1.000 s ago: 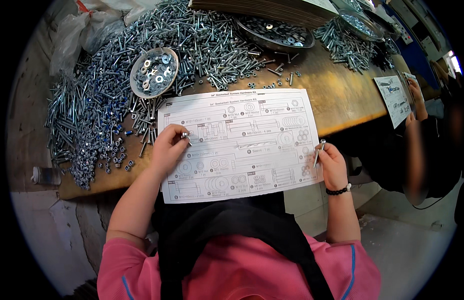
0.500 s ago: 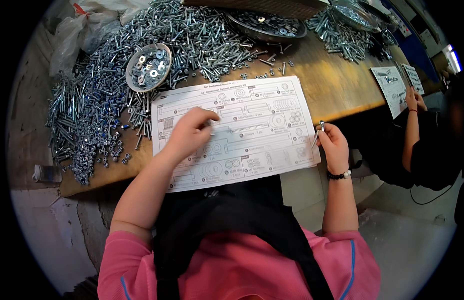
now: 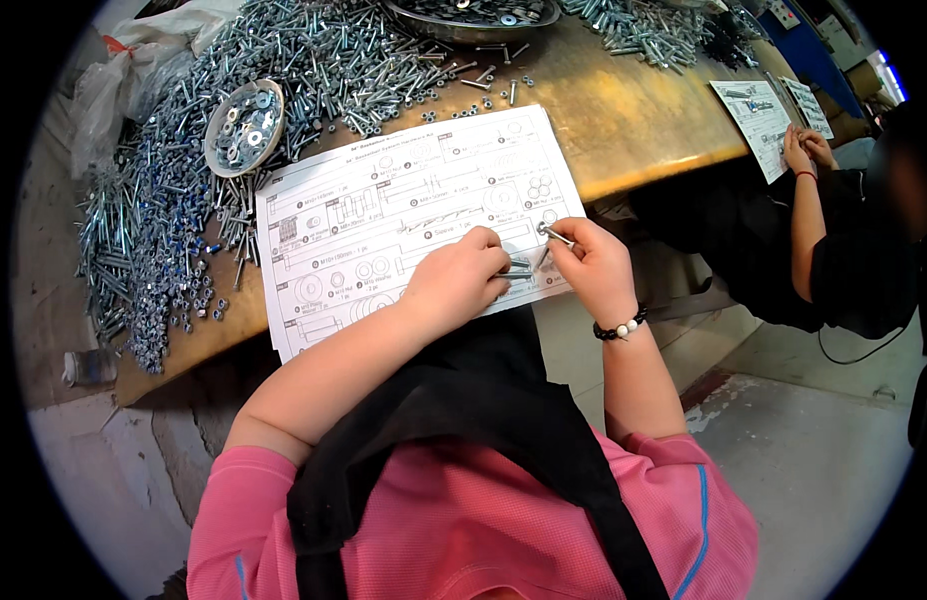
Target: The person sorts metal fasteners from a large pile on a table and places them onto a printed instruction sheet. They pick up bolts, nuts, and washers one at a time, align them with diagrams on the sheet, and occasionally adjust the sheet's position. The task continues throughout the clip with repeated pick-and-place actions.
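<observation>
A printed parts sheet (image 3: 333, 245) with line drawings of hardware lies on the table in front of me. Over its lower right part, my left hand (image 3: 461, 272) is closed, with a couple of thin metal bolts (image 3: 519, 274) sticking out from its fingertips. Close beside it, my right hand (image 3: 595, 268) pinches a silver bolt (image 3: 556, 236) between thumb and forefinger, the head end pointing up and left. A small gap separates the two hands. The rest of what lies inside the curled fingers is hidden.
A large heap of bolts and nuts (image 3: 173, 215) covers the table's left side, with a bowl of washers (image 3: 245, 128) on it. A metal pan (image 3: 473, 22) stands at the back. Another person's hands (image 3: 805, 150) are beside more sheets (image 3: 753, 120) at right.
My left hand has moved right across the sheet, and my right hand has come left over it, bringing the hands close together. The view has shifted, and the co-worker's hands are now together.
</observation>
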A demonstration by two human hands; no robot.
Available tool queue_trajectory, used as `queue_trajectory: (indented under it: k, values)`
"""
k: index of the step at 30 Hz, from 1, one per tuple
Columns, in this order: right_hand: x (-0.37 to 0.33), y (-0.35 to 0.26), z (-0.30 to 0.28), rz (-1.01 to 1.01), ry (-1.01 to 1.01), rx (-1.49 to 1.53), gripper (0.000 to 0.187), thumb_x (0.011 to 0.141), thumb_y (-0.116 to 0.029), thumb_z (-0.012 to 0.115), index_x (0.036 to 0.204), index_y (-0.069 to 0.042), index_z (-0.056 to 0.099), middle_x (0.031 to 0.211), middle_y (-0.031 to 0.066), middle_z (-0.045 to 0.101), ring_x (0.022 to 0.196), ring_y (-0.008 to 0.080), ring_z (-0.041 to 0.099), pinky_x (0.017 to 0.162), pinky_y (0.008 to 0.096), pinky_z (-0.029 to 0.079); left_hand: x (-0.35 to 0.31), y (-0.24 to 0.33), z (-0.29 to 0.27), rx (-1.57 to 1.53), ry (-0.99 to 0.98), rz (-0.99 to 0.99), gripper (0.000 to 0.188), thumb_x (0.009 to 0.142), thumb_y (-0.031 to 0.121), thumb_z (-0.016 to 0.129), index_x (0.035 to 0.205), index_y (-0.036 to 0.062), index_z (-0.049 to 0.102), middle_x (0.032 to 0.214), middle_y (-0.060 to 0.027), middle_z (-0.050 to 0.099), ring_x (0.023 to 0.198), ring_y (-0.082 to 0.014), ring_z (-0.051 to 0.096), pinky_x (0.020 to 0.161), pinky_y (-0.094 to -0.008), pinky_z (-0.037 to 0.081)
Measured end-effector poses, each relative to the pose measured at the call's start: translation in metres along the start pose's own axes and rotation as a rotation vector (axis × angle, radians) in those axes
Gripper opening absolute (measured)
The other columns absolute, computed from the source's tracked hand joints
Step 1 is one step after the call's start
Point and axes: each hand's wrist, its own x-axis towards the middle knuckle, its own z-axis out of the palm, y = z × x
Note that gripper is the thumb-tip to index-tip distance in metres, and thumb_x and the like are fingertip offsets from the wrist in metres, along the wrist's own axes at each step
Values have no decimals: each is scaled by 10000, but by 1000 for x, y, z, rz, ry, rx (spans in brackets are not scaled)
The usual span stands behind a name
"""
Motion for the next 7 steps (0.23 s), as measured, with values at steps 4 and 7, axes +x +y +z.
queue_trajectory:
  k: [4,7]
  values:
    - [-5,-12,15,52,-33,127,165,759,-89,633,912,-28,620,725,86,608,529,151,504,512,270,417,-9,-7,-5,116,-13,17,165,735,179,664,820,62,585,924,-82,552,810,-260,572,693,-346,471]
    - [-10,-7,30,-80,8,14,153,778,-115,628,914,-44,628,758,107,631,571,141,567,523,296,436,-12,-5,-5,59,-6,-80,252,719,213,679,909,73,587,953,-95,547,842,-251,579,704,-333,477]
